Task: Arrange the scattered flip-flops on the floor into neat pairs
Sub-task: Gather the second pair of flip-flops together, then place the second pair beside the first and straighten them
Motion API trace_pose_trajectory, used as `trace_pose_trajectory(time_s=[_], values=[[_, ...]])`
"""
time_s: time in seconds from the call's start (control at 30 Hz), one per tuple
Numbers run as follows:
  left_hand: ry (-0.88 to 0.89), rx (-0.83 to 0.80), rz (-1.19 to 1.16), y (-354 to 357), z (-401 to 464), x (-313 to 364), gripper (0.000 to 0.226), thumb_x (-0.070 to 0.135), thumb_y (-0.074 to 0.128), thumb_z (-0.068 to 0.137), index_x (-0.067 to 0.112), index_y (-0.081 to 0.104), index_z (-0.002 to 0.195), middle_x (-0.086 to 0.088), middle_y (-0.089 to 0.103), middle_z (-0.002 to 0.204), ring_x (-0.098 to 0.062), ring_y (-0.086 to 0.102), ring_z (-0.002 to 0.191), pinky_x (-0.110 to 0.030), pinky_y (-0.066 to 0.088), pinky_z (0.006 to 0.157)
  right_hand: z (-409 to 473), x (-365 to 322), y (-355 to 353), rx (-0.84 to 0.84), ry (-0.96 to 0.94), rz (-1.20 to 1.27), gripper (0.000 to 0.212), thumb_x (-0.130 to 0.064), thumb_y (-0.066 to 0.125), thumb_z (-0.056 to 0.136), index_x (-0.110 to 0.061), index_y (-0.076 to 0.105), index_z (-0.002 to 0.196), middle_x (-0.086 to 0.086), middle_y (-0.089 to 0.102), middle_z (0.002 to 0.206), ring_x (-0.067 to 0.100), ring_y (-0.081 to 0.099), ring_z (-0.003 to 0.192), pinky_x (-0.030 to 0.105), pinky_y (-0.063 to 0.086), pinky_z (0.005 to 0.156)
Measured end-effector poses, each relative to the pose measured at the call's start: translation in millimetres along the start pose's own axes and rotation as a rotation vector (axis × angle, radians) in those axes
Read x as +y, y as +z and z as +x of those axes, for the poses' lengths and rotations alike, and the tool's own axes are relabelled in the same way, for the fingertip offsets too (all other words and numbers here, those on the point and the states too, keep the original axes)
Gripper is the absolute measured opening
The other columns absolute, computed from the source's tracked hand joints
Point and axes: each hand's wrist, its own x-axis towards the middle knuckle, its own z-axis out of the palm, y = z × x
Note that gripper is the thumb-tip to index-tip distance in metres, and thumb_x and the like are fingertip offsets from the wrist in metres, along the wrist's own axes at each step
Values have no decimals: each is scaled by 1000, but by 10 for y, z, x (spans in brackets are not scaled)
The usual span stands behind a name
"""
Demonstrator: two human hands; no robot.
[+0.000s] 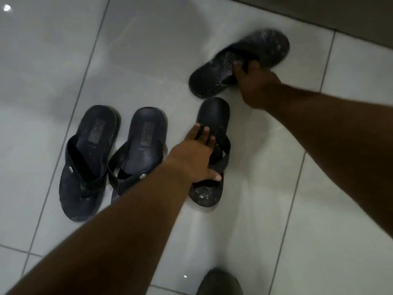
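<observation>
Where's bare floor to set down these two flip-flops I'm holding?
Bare tile lies right of the flip-flop in your left hand, below your right hand. Left of it, the dark blue pair crowds close.

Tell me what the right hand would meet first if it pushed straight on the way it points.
The right hand already has its grip on the strap of the blurred black rubber flip-flop. Beyond that sandal lies bare white tiled floor, then probably the dark wall base; depth is unclear.

The far flip-flop (240,60) is motion-blurred. A forearm (119,220) hides one navy flip-flop's (138,150) toe. A dark shape (219,282) is cut off below.
</observation>
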Motion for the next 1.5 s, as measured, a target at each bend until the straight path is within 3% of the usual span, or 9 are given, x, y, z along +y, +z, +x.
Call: trace_pose_trajectory(time_s=[0.1,0.2,0.27,0.33,0.4,0.53,0.7,1.13,1.5], values=[[-14,-23,74,-9,-23,92,117,68,61,72,14,-2,153,-12,-13,162,-33,-22,146,-50,11,122,-672,-1,200,-55,375,171,48,-20,28,102,0,30,145,33,41,141,52,46,122,56,38,100],[11,2,163,65,-50,151,116,67,61,73,12,-2,153,-16,-10,162,-38,-19,146,-49,5,122,-1290,-137,334,-154,655,673,37,-16,39,98,4,53,126,25,52,134,39,51,122,42,42,98],[54,-8,151,157,-91,208,116,66,64,71,16,-1,153,-12,-10,162,-35,-20,146,-51,15,121,-1562,-275,296,-309,712,849,20,-10,48,93,7,58,96,23,61,118,32,63,106,34,53,86],[114,-23,181,288,-171,268,116,65,66,70,20,-1,153,-7,-11,163,-32,-20,147,-50,20,120,-1756,-397,236,-366,785,1033,22,-9,53,91,-1,49,71,19,66,88,24,70,65,22,55,50],[164,-22,232,421,-264,319,115,66,65,70,21,-1,153,-6,-10,163,-29,-19,147,-46,21,118,-1911,-465,173,-302,804,1137,18,-17,57,89,-3,56,78,16,64,89,25,64,62,23,51,45],[196,0,254,515,-381,281,112,66,64,71,22,2,153,-6,-9,163,-27,-16,148,-43,18,119,-2210,-446,273,-70,576,561,53,-52,57,84,-17,53,124,14,40,135,37,47,113,44,42,86],[183,7,245,485,-437,190,110,66,65,71,24,5,153,-5,-6,164,-27,-14,149,-45,19,118,-2522,-512,725,-339,302,567,82,-56,53,88,-29,12,153,3,-14,162,44,-7,145,61,23,114],[138,66,244,368,-1002,61,108,63,64,75,18,4,153,-13,-3,163,-34,-3,149,-49,13,120,-2848,-919,539,-234,270,414,89,-65,52,82,-26,12,152,10,-6,163,45,-9,145,64,10,113],[-199,21,205,194,-1669,-1819,110,45,76,72,25,3,152,-8,-8,163,-38,-7,148,-62,16,115,-1960,-2631,84,-188,20,526,99,-47,68,81,-31,2,153,7,-9,163,43,-5,146,59,22,112]])
